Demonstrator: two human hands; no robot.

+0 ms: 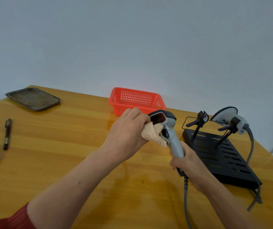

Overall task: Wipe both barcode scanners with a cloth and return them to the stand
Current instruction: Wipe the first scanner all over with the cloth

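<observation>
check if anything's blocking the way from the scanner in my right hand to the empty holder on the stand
Nothing visible blocks it. The held scanner, in the right hand, is just left of the stand, with open air up to the empty holder. The second scanner sits in the other holder, farther right.

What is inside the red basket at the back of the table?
In the red basket only slotted inner walls show, nothing against them. Its near wall hides the floor, and the left hand covers part of that wall.
</observation>
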